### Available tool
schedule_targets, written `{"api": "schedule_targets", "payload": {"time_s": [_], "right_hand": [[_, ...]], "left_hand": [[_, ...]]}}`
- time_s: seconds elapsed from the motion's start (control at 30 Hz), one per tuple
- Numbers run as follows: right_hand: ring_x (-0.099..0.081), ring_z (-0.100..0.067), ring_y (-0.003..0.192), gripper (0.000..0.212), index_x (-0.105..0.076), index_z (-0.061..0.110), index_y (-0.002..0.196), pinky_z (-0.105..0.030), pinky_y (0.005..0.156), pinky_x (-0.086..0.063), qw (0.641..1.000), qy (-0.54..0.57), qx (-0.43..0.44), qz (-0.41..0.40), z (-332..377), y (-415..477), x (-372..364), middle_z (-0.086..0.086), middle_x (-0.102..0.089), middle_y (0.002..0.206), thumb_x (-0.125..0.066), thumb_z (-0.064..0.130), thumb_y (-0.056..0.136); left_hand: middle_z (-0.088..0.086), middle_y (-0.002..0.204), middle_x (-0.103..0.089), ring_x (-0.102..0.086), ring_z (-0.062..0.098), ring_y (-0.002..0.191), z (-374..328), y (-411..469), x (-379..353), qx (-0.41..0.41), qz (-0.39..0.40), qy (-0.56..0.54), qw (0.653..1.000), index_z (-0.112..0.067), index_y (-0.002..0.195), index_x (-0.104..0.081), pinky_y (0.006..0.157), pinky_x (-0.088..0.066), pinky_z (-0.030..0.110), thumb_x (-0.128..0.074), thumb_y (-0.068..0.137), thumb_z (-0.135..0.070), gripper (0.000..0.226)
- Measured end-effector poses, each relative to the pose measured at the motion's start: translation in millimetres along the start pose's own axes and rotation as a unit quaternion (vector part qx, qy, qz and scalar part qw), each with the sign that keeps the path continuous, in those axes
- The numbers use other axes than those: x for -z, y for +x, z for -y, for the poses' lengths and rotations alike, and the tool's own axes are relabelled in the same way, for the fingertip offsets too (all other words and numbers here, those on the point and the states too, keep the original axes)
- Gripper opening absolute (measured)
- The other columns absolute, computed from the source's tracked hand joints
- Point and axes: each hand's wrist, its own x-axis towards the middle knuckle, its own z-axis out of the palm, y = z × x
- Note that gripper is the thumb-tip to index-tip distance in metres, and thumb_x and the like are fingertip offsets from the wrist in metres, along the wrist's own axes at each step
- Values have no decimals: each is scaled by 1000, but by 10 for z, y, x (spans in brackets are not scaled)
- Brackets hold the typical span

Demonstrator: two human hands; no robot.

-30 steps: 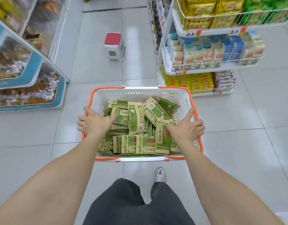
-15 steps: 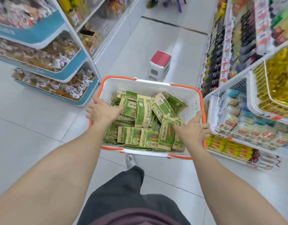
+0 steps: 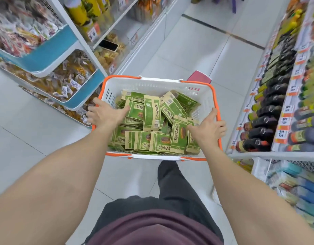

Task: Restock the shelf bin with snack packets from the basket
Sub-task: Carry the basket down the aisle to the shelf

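Left hand [image 3: 106, 114], right hand [image 3: 208, 128] — grip still clasping basket [image 3: 159, 80] rim; blue bins [image 3: 46, 57] now nearer.

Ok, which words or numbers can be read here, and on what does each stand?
"5.9": left-shelf price tag.
"6.9": bottle-shelf price tag, on the right.
"5.5": nearer price tag, same shelf.
Snack packets in the basket: the printing is not legible.
Other shelf tags: too blurred to read.
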Motion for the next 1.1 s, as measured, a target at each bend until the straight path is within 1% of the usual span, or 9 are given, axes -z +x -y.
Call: {"api": "schedule_targets", "payload": {"time_s": [0.13, 0.3, 0.43, 0.5, 0.63, 0.73, 0.83, 0.97, 1.1], "right_hand": [[-45, -46, 110, 115, -22, 24, 148, -54, 100, -35, 999, -19, 29, 18, 675, 1019, -9, -29, -43, 122, -88, 51, 57], [-45, -43, 105, 116, -26, 27, 146, -54, 96, -35, 996, -29, 83, 12, 1575, 2158, -7, -28, -44, 116, -88, 50, 51], [-45, -46, 108, 121, -23, 29, 146, -56, 97, -36, 991, -47, 122, 11, 2327, 3040, -146, -31, -43, 121, -90, 55, 50], [-45, -48, 110, 121, -22, 29, 147, -57, 98, -37, 989, -47, 140, 15, 2699, 3423, -249, -31, -43, 122, -90, 56, 51], [-45, -45, 107, 119, -23, 31, 148, -55, 95, -39, 986, -42, 155, 34, 3287, 4083, -404, -26, -43, 118, -93, 54, 55], [-46, -44, 104, 114, -25, 32, 146, -54, 93, -39, 981, -51, 179, 52, 3661, 4520, -445, -25, -43, 116, -93, 50, 56], [-45, -41, 102, 112, -25, 35, 147, -50, 91, -39, 974, -75, 203, 72, 3970, 4981, -462, -24, -43, 115, -92, 50, 58], [-44, -39, 99, 116, -19, 38, 151, -51, 91, -41, 963, -85, 234, 101, 4134, 5427, -515, -23, -40, 115, -91, 50, 60], [-45, -44, 103, 115, -17, 38, 152, -54, 95, -41, 948, -85, 266, 150, 4222, 6103, -470, -23, -40, 118, -89, 49, 62]], "left_hand": [[30, 148, -40, -39, 47, 138, -743, 619, -78, 44, 8, -22, 999, -11, 150, -23, 110, -35, 62, -71, 51, -91, 135], [29, 146, -40, -39, 48, 136, -1586, 1361, -111, 92, -1, -56, 994, -15, 150, -24, 108, -33, 60, -73, 55, -86, 129], [28, 146, -39, -39, 47, 136, -2199, 2065, -162, 124, 2, -72, 990, -16, 152, -21, 107, -35, 59, -73, 54, -87, 132], [28, 149, -35, -37, 46, 137, -2476, 2425, -172, 136, 0, -79, 988, -15, 156, -17, 108, -36, 60, -74, 57, -85, 134], [30, 149, -34, -36, 46, 137, -2996, 2990, -146, 160, -9, -86, 983, -15, 155, -16, 106, -37, 60, -77, 60, -83, 132], [28, 147, -36, -37, 45, 136, -3334, 3302, -158, 179, -17, -80, 980, -14, 155, -16, 104, -37, 58, -78, 61, -81, 131], [27, 144, -41, -40, 44, 132, -3696, 3552, -241, 211, -38, -74, 974, -16, 151, -21, 100, -38, 57, -78, 59, -81, 127], [28, 144, -42, -41, 45, 131, -4021, 3686, -340, 241, -55, -70, 966, -14, 153, -19, 100, -38, 58, -76, 61, -83, 129], [26, 141, -45, -41, 45, 132, -4464, 3691, -608, 292, -77, -98, 948, -15, 143, -29, 102, -39, 61, -76, 55, -81, 119]]}}
